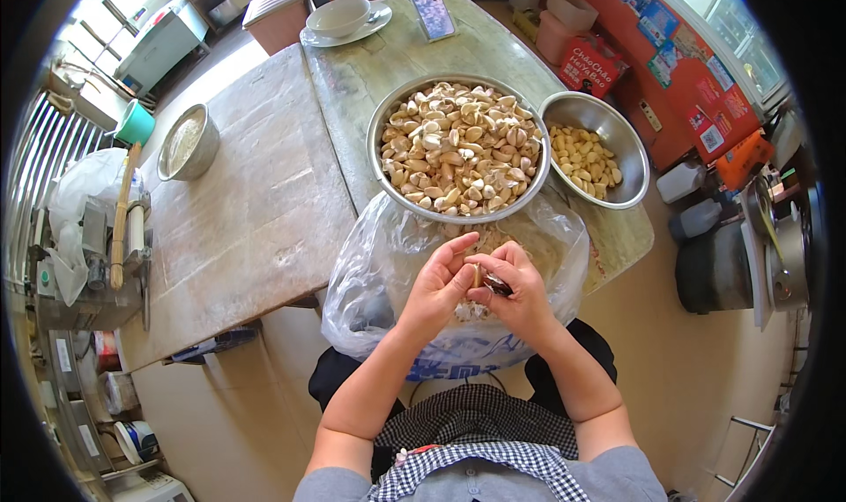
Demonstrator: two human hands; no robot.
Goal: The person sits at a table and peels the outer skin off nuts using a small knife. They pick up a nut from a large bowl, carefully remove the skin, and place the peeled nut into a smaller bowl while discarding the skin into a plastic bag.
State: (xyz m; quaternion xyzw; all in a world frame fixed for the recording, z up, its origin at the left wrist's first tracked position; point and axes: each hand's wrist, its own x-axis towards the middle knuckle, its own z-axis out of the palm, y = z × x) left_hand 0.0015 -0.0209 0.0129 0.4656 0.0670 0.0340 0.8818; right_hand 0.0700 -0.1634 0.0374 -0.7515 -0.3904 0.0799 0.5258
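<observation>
Over a clear plastic bag (367, 280) spread across my lap, my two hands work close together. My left hand (439, 274) pinches a garlic clove (476, 276) between thumb and fingers. A small dark-handled tool, perhaps a paring knife (499, 285), is gripped in my right hand (522, 282); its blade is mostly hidden by my fingers. Just beyond them, a large steel bowl (372, 153) is heaped with unpeeled garlic cloves (459, 148). A smaller steel bowl (628, 151) to its right contains peeled cloves (581, 161). Papery skins (470, 311) lie inside the bag.
A wooden tabletop (264, 191) extends left, with a metal pot (198, 161) of pale contents on it. At the far end stand a white bowl (338, 18) on a plate and a propped phone (431, 11). A dark bucket (712, 270) and jugs stand right.
</observation>
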